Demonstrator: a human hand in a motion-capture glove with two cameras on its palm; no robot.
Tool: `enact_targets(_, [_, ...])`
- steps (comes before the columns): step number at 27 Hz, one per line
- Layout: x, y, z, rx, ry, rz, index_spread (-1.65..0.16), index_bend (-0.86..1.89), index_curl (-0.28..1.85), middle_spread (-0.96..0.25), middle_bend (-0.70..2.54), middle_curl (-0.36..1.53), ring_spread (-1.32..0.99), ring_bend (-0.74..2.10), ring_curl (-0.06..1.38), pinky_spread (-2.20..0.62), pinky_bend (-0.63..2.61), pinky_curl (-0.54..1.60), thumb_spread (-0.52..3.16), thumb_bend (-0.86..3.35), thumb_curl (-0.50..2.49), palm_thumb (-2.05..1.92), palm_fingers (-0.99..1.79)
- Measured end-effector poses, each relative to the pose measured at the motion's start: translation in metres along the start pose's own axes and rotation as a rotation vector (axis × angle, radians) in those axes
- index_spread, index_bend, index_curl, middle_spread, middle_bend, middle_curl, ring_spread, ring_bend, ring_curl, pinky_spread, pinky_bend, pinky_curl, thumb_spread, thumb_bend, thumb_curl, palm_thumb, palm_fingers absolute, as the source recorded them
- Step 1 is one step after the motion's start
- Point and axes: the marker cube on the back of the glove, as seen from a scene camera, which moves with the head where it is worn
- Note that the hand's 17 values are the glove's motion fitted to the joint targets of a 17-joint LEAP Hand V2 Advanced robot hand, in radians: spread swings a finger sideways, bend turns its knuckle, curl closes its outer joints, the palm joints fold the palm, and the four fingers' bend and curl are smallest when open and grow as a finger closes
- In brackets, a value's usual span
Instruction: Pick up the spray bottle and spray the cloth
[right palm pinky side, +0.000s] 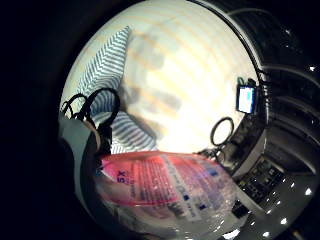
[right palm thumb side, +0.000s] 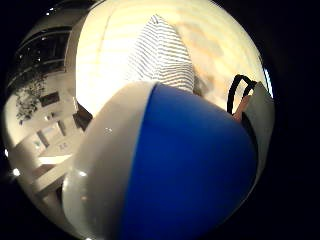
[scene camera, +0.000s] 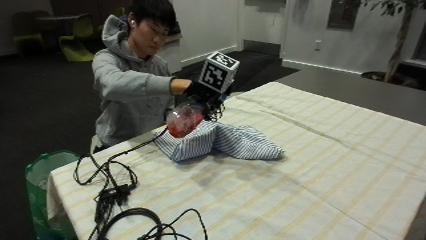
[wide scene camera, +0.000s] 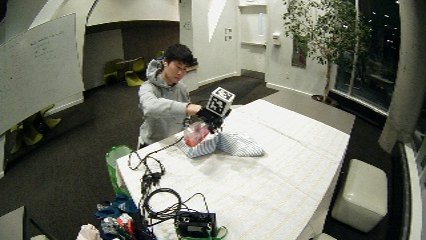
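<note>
A person in a grey hoodie stands at the near corner of a table (scene camera: 333, 165) covered with a pale striped tablecloth, and the gloved right hand (scene camera: 203, 95) holds a spray bottle (scene camera: 183, 121) in the air above a blue-and-white striped cloth (scene camera: 229, 142). The fingers are curled round the bottle's upper part. The bottle, clear with reddish liquid and a pink label, hangs from the hand with its long axis tilted, base down toward the cloth's near end; which way its nozzle points cannot be told. The cloth lies bunched on the table, just below the bottle. In the thumb-side palm view the bottle's blue-and-white top (right palm thumb side: 170, 170) fills the frame, the cloth beyond it. The bare hand is hidden. Black cables (scene camera: 113, 190) trail across the table's near edge.
</note>
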Motion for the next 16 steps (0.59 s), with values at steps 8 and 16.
enact_targets(8, [-0.042, 0.024, -0.06, 0.204, -0.204, -0.138, -0.21, 0.44, 0.54, -0.1, 0.64, 0.5, -0.19, 0.62, 0.46, -0.27, 0.36, 0.38, -0.05, -0.03, 0.68, 1.02, 1.39])
enact_targets(16, [-0.109, 0.018, -0.099, 0.545, -0.694, -0.281, -0.21, 0.44, 0.54, -0.1, 0.63, 0.5, -0.19, 0.62, 0.46, -0.26, 0.37, 0.39, -0.04, -0.03, 0.69, 1.03, 1.38])
